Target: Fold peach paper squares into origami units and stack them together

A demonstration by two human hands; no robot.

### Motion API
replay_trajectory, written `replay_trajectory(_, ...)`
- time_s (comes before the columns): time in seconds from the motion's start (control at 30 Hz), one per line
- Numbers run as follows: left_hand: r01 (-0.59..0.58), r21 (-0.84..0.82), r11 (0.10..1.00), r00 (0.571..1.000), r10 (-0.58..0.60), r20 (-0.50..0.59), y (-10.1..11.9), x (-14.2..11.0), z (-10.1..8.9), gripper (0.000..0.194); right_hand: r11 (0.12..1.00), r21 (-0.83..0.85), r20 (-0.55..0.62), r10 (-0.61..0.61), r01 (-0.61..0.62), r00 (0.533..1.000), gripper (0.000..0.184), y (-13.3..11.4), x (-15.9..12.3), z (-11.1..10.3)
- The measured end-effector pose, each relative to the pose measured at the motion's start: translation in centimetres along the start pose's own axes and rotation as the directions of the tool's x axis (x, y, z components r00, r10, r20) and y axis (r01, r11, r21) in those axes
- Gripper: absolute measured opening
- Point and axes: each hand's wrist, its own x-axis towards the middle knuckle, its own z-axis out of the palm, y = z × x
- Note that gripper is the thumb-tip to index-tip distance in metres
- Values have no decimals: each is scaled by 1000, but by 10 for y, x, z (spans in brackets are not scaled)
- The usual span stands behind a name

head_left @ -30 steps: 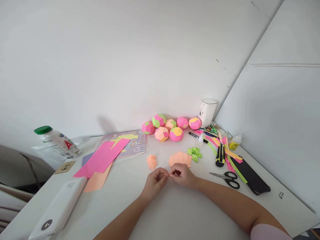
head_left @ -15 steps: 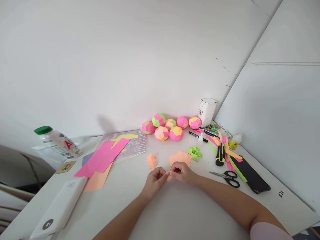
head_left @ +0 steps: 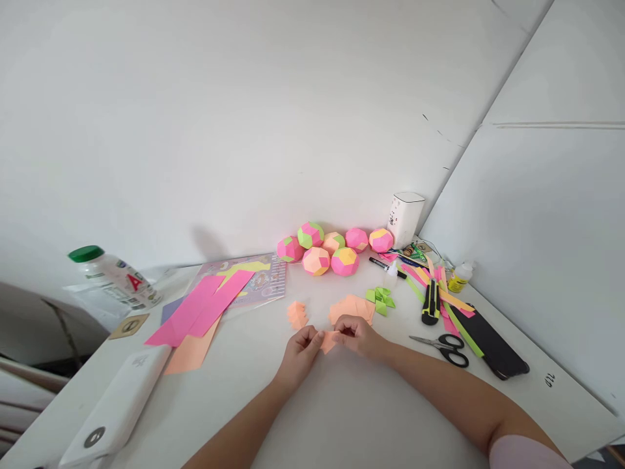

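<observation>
Between my two hands is a small peach paper piece (head_left: 329, 342), pinched at both sides. My left hand (head_left: 301, 352) grips its left edge with thumb and forefinger. From the other side, my right hand (head_left: 360, 337) holds its right edge. Just beyond them lie a pile of flat peach paper pieces (head_left: 351, 307) and, to the left, a small group of folded peach pieces (head_left: 297, 314). Several folded green paper pieces (head_left: 381, 300) rest right of the pile.
Faceted paper balls (head_left: 316, 261) stand along the wall. Scissors (head_left: 442, 347), a box cutter (head_left: 430, 302), paper strips (head_left: 456, 299) and a black case (head_left: 493, 342) lie right. Pink paper sheets (head_left: 205, 312), a long white device (head_left: 117, 404) and a green-capped bottle (head_left: 117, 280) are left.
My fingertips have moved slightly apart and the peach piece has turned, so more of its flat face shows between them. Other things lie as before.
</observation>
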Motion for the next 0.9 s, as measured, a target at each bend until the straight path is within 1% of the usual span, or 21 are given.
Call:
replay_trajectory(0.1, -7, 15, 1000, 1000, 8, -30, 0, 0, 0, 44, 1000, -1, -3, -19, 19, 1000, 23, 1, 0, 0)
replay_trajectory(0.3, -35, 38, 999, 999, 36, -28, -1, 1, 0, 45, 997, 36, 7, -71, 70, 997, 19, 2, -1, 1)
replay_trajectory(0.47, -4, 57, 998, 998, 8, -66, -1, 1, -2, 47, 998, 27, -2, -54, 54, 999, 20, 5, 0, -1)
replay_trajectory(0.53, 2, 34, 999, 995, 1, -99, 0, 0, -2, 45, 999, 23, -15, -34, 35, 999, 22, 8, 0, -1)
replay_trajectory(0.6, -16, -15, 1000, 993, 14, -113, 2, 0, -1, 39, 1000, 27, -25, -13, 14, 1000, 24, 9, 0, -1)
replay_trajectory(0.7, -74, -98, 992, 993, 65, -95, 5, -1, 1, 24, 1000, 21, -31, -1, 2, 1000, 24, 9, 0, -1)
replay_trajectory(0.77, -96, -115, 989, 993, 88, -75, 5, 0, 2, 22, 1000, 8, -33, -2, 2, 999, 25, 7, 0, 0)
replay_trajectory(0.83, -74, -98, 992, 997, 71, -39, 4, 0, 2, 20, 1000, -1, -32, 4, -4, 999, 25, 7, 0, 0)
replay_trajectory(0.9, -22, -73, 997, 1000, 22, -2, 4, 0, 1, 21, 1000, -3, -27, 10, -10, 1000, 24, 6, 0, 0)
